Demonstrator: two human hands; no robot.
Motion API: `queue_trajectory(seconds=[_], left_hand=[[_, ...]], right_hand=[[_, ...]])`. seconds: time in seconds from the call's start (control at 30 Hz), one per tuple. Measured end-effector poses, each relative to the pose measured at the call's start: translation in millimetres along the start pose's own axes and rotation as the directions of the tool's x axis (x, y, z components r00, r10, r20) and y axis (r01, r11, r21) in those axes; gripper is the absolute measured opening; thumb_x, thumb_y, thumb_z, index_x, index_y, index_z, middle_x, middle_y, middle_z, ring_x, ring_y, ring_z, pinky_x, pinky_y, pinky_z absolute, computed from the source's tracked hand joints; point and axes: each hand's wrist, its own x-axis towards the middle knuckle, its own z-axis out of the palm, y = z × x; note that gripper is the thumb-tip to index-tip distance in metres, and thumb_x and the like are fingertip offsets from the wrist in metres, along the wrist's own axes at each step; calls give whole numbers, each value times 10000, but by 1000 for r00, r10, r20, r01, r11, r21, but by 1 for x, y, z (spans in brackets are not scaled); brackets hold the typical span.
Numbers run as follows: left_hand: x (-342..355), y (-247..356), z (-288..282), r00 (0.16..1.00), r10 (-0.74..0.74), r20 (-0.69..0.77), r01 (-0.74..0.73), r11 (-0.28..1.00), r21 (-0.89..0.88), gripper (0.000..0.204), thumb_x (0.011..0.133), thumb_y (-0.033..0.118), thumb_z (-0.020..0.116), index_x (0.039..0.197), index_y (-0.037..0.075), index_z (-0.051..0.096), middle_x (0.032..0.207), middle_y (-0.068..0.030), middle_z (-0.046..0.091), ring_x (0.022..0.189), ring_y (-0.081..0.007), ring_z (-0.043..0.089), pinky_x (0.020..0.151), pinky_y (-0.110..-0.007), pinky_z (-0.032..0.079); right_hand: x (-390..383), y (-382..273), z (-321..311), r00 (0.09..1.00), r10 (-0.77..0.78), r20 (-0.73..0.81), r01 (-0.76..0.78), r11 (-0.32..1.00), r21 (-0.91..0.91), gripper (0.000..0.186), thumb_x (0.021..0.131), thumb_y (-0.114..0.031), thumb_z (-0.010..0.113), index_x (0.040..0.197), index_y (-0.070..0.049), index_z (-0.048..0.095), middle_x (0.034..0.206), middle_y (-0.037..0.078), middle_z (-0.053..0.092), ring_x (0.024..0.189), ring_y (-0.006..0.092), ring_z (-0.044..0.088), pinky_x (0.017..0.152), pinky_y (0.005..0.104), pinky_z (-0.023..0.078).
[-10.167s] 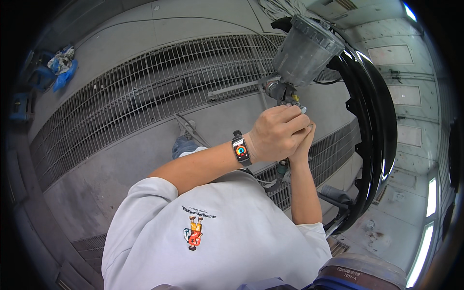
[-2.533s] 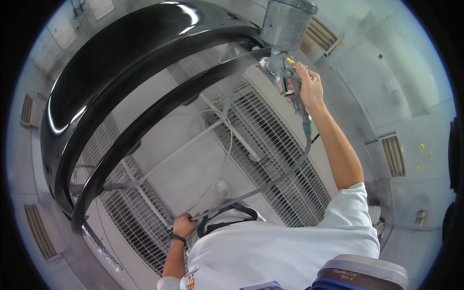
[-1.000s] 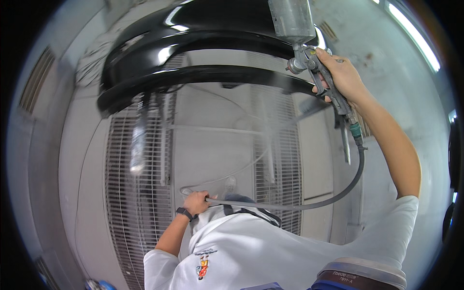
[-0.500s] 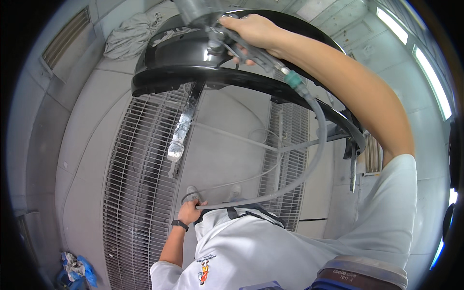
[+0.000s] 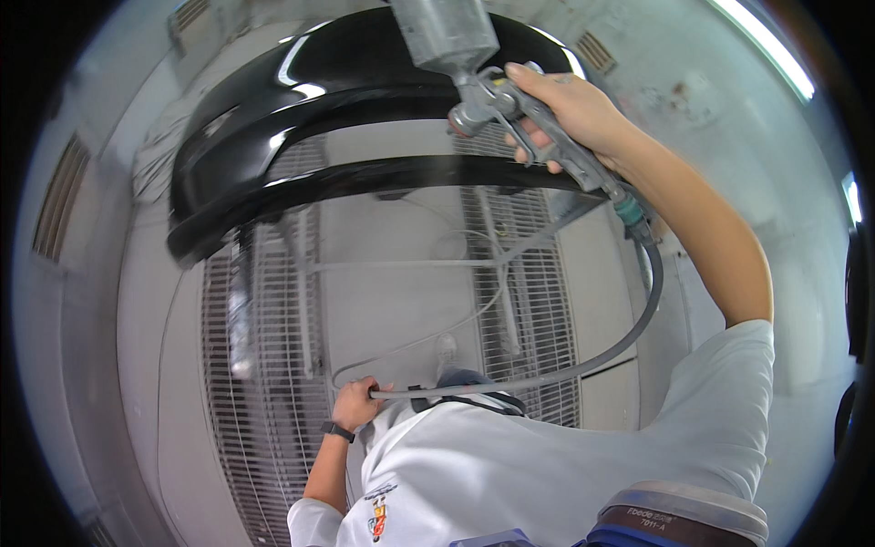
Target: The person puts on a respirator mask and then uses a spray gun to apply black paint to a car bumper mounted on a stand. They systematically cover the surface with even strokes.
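Note:
My right hand [image 5: 574, 114] is wrapped round the handle of a grey metal spray gun [image 5: 478, 109], its cup [image 5: 447, 36] uppermost. The gun is held in front of a glossy black car bumper [image 5: 365, 178], apart from it as far as I can see. From the teal fitting [image 5: 629, 211] at the handle's end, a grey air hose [image 5: 556, 374] curves down and across my front. Low at my waist, my left hand [image 5: 356, 402] is closed round that hose, with a dark band [image 5: 338, 430] on the wrist.
Under the bumper stands a pale stand frame [image 5: 410, 264]. Floor grates [image 5: 269, 365] run on both sides of a smooth strip. The thin end of the hose [image 5: 447, 326] loops over the floor. Crumpled sheeting [image 5: 155, 159] lies by the left wall. A respirator [image 5: 674, 515] shows at the lower edge.
My right hand has moved the spray gun rightward and slightly down in the picture. The view has shifted, so the bumper sits further left. My left hand still grips the hose.

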Motion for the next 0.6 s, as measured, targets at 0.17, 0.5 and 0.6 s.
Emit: queue_trajectory(seconds=[0.17,0.5,0.6], left_hand=[[67,85,29,995,97,8,-97,987,127,420,874,408,788,761,29,645,635,-176,640,651,-412,662,599,-459,521],[158,232,110,972,166,163,-199,956,214,409,819,401,832,753,44,644,613,-147,630,606,-377,659,571,-442,508],[169,260,119,975,120,185,-165,954,252,416,805,403,837,749,40,643,607,-136,628,595,-367,654,567,-433,503]], right_hand=[[-60,110,-140,958,179,-225,-146,977,156,545,1036,-550,515,1136,-29,639,841,117,701,646,155,703,417,231,501],[-128,320,-327,763,408,-502,-281,908,310,512,1040,-529,517,1119,-47,671,836,100,705,638,152,696,420,269,507],[-141,370,-359,701,418,-578,-292,908,301,493,1039,-539,511,1047,-74,674,805,78,703,636,148,703,405,268,505]])
